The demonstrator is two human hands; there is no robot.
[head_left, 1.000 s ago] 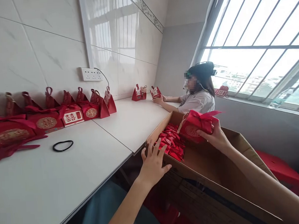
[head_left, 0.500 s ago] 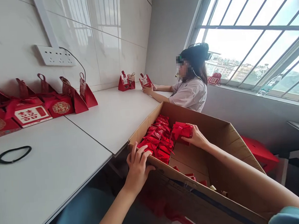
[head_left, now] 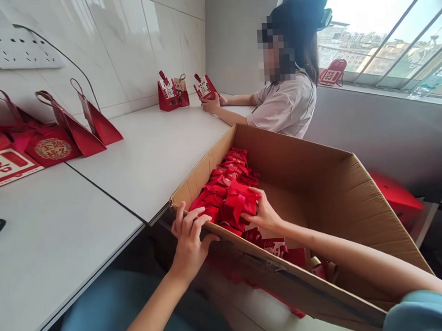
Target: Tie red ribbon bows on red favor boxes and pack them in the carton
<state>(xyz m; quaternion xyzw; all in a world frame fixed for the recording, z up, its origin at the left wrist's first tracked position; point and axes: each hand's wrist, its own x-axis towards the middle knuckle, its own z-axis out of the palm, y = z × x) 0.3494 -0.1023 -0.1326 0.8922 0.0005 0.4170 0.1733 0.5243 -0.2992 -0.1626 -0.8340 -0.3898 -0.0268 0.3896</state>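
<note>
My right hand (head_left: 267, 212) is closed around a red gift box with a ribbon bow (head_left: 241, 201), inside a large cardboard box (head_left: 294, 147). Beneath and beside it, several more red ribboned gift boxes (head_left: 231, 174) are packed along the carton's left side. My left hand (head_left: 190, 241) grips the near rim of the carton, fingers over the edge and thumb on the outer side. Along the near inner wall lie more red boxes (head_left: 273, 246), some with white printed panels, partly hidden by the rim.
Red triangular gift boxes with loop handles (head_left: 100, 120) stand on the white table (head_left: 149, 139) at left. A co-worker (head_left: 287, 98) across the table holds a red box (head_left: 205, 87); two others (head_left: 169, 94) stand nearby. A red stool (head_left: 396, 196) is behind the carton.
My right hand has brought the red gift box leftward and nearer, over the packed boxes. My left hand stays on the rim. The view has tilted down and moved closer to the carton.
</note>
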